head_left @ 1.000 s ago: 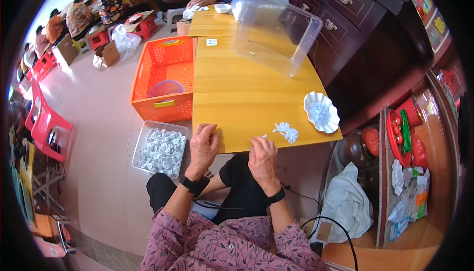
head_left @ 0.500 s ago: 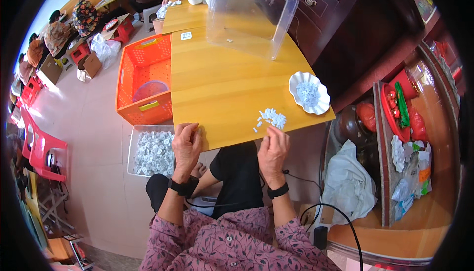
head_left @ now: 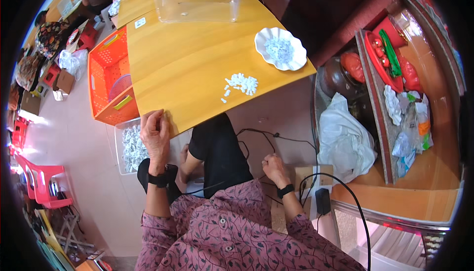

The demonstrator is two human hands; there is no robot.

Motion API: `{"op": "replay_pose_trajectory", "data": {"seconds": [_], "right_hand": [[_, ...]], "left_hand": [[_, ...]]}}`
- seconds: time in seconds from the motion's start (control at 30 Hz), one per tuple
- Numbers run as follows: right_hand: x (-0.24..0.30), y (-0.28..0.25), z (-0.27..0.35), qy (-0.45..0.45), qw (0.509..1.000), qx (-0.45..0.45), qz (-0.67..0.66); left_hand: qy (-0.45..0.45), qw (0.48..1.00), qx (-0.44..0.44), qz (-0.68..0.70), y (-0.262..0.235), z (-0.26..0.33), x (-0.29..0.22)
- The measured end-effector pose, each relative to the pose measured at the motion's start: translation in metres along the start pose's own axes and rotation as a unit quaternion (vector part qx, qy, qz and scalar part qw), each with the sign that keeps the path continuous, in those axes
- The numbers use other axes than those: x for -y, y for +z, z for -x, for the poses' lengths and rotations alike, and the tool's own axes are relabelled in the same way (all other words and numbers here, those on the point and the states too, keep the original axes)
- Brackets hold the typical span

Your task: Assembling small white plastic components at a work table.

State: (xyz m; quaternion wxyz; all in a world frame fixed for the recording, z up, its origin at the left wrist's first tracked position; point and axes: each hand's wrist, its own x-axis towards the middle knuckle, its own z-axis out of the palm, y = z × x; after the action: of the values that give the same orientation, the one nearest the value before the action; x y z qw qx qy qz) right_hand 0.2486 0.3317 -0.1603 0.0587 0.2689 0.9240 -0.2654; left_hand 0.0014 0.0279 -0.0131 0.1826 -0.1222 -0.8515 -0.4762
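Observation:
My left hand is at the near left corner of the yellow wooden table, its fingers curled together; whatever they may hold is hidden. My right hand is closed and lowered beside my right thigh, away from the table; its palm is out of sight. A loose pile of small white plastic pieces lies near the table's front edge, with a few strays to its left. Beyond it, to the right, stands a white scalloped dish of small pale blue pieces.
A clear plastic bin stands at the table's far side. Left of the table are an orange crate and a clear tub of whitish parts. Black cables run at my right, near a white bag. Other people sit at far left.
My right hand has left the pile by the table edge and dropped down beside my thigh. My left hand stays at the table corner. The whole view has swung to the right.

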Motion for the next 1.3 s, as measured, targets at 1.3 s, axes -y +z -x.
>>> {"op": "replay_pose_trajectory", "data": {"seconds": [1.3], "right_hand": [[-0.03, 0.044, 0.025, 0.02, 0.998, -0.021, -0.063]], "left_hand": [[0.011, 0.999, -0.025, -0.044, -0.01, 0.001, -0.005]]}}
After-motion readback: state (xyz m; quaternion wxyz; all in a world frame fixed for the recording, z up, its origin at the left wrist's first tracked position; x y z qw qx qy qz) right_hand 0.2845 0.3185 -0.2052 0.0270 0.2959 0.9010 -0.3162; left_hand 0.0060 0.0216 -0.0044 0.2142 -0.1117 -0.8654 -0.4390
